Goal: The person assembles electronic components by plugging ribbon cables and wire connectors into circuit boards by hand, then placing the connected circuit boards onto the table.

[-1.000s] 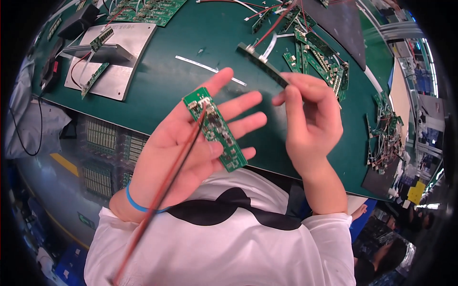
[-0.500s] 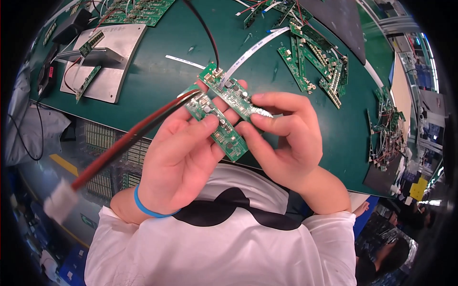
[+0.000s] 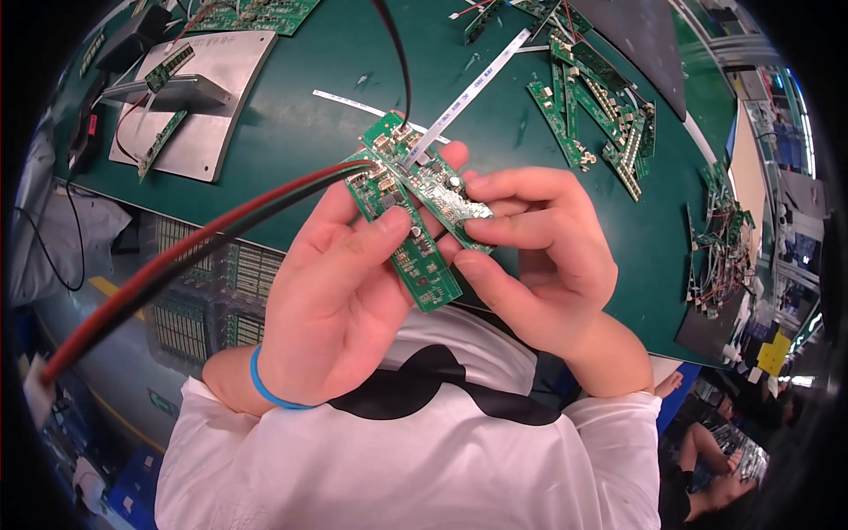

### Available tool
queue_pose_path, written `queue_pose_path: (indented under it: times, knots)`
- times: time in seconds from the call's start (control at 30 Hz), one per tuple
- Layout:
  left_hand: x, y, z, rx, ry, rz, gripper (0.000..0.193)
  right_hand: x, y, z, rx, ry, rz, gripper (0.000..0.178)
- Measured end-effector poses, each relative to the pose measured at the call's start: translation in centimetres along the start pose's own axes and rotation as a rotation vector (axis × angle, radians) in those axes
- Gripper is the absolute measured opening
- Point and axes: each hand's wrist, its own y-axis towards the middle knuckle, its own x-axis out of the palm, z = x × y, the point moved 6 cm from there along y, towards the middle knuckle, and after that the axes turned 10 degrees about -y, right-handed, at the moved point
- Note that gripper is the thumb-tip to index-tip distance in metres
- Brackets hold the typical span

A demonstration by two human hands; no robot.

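Note:
My left hand (image 3: 331, 283) is closed on a green circuit board (image 3: 422, 263), its thumb lying on the components. A thick red and black cable (image 3: 208, 212) runs from that board's upper end to a white connector (image 3: 37, 389) at the lower left. Between the fingertips of my right hand (image 3: 548, 243) is the lower end of a second circuit board (image 3: 433, 177), which lies slantwise against the first. A white flat ribbon cable (image 3: 473, 95) and a dark thin wire (image 3: 402, 62) lead up from the second board. Fingers of my left hand lie behind both boards.
Several narrow circuit boards (image 3: 587, 110) are heaped at the right on the green table (image 3: 291, 132). At left, a metal plate fixture (image 3: 190, 132) holds small boards. Another strip of ribbon cable (image 3: 349, 102) lies beyond my hands. More wired boards (image 3: 717, 238) hang at the right edge.
The two boards have shifted slightly and overlap more at their upper ends. The ribbon cable has straightened and stands steeper. The red and black cable's connector has swung left.

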Motion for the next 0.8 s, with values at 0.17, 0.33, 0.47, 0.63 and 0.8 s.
queue_pose_path:
  times: [0.17, 0.33, 0.47, 0.63, 0.8]
  knots:
    - [0.3, 0.1, 0.0, 0.018, 0.029, 0.015, 0.046, -0.1, 0.0, 0.2, 0.003, 0.009, -0.059, 0.025]
    - [0.3, 0.1, 0.0, 0.051, 0.038, 0.002, 0.047, 0.4, -0.1, 0.7, 0.221, 0.330, 0.026, 0.032]
    - [0.0, 0.2, 0.0, 0.089, 0.113, 0.081, 0.049, 0.9, -0.3, 1.7, 0.435, 0.544, -0.059, 0.037]
    - [0.3, -0.1, 0.3, 0.109, 0.144, 0.083, 0.049, 1.3, -0.5, 1.8, 0.409, 0.532, -0.132, 0.042]
    - [0.2, 0.1, 0.2, 0.065, 0.179, 0.050, 0.053, 0.9, -0.5, 1.7, 0.369, 0.485, -0.187, 0.044]
